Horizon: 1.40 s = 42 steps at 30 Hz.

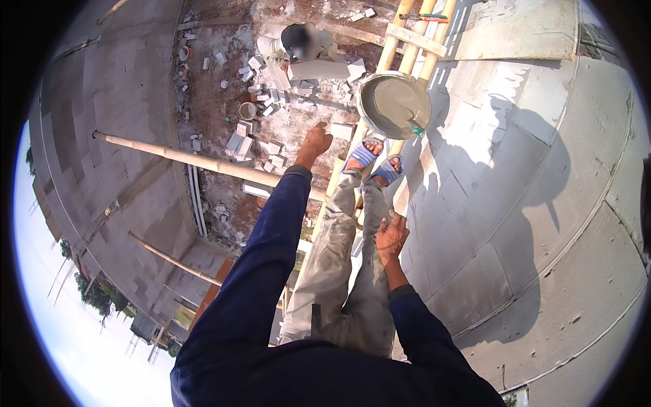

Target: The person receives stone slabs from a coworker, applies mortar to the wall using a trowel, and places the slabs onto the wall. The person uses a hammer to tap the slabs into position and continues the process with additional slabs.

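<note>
My left hand (315, 144) is stretched out over the drop on the left, its fingers loosely curled, and nothing shows in it. In front of my right thigh, my right hand (391, 239) is closed with the fingers bent inward; no object sticks out of it. Beyond my feet sits a round bucket (361, 102) of wet grey mortar, resting on the bamboo poles, with a small green thing at its right edge. Neither hand touches the bucket. My feet, in blue striped sandals (364, 154), stand on the bamboo scaffold (405, 57) just short of it.
A block wall (488, 203) runs close along my right, with my shadow on it. Below on the left, a person (298, 44) crouches among broken white blocks (241, 139) and a small bucket (247, 110). A bamboo pole (196, 160) crosses left. A tool with orange handles (424, 17) lies on the far scaffold.
</note>
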Available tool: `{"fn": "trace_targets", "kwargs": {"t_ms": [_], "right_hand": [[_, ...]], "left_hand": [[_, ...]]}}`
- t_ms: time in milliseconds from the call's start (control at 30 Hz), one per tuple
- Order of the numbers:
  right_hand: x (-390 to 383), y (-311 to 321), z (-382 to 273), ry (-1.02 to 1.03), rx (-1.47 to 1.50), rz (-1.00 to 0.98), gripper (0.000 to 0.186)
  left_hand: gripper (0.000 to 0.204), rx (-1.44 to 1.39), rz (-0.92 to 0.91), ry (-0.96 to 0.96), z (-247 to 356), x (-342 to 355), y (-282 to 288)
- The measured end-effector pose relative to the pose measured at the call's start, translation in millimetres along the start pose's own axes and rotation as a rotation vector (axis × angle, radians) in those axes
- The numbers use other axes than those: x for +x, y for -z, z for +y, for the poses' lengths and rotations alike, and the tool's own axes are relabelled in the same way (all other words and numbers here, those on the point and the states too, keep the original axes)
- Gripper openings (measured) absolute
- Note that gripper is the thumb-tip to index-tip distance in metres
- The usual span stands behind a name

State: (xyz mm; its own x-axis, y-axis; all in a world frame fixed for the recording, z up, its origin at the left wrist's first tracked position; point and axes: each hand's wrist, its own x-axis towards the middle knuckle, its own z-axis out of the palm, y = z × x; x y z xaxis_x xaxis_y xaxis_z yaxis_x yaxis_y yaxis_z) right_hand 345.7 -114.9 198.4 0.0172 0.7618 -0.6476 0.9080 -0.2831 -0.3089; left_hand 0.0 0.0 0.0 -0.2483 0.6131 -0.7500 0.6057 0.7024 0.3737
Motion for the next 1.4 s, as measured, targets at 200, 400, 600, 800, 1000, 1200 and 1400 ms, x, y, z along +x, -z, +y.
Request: {"fn": "trace_targets", "kwargs": {"t_ms": [200, 400, 600, 800, 1000, 1200, 1400], "right_hand": [[8, -6, 0, 0.029, 0.021, 0.039, 0.036], [12, -2, 5, 0.024, 0.025, 0.031, 0.04], [19, -2, 2, 0.047, 0.072, 0.068, 0.039], [18, -20, 25, -0.002, 0.268, 0.072, 0.043], [26, 10, -2, -0.086, 0.178, 0.05, 0.043], [27, 15, 0, -0.026, 0.222, 0.151, 0.042], [16, 33, 6, 0.059, 0.074, 0.188, 0.064]], "left_hand": [[0.07, 0.023, 0.13, 0.136, 12, 18, 14], [0.075, -0.023, 0.224, 0.289, 0, 22, 0], [0.099, 0.148, 0.207, 0.328, 24, 7, -11], [0.147, 0.259, 0.303, 0.368, 32, 5, -33], [0.142, 0.286, 0.435, 0.394, 26, 8, -46], [0.071, 0.262, 0.532, 0.361, 20, -11, -20], [0.087, 0.128, 0.453, 0.344, 1, -144, 113]]}}
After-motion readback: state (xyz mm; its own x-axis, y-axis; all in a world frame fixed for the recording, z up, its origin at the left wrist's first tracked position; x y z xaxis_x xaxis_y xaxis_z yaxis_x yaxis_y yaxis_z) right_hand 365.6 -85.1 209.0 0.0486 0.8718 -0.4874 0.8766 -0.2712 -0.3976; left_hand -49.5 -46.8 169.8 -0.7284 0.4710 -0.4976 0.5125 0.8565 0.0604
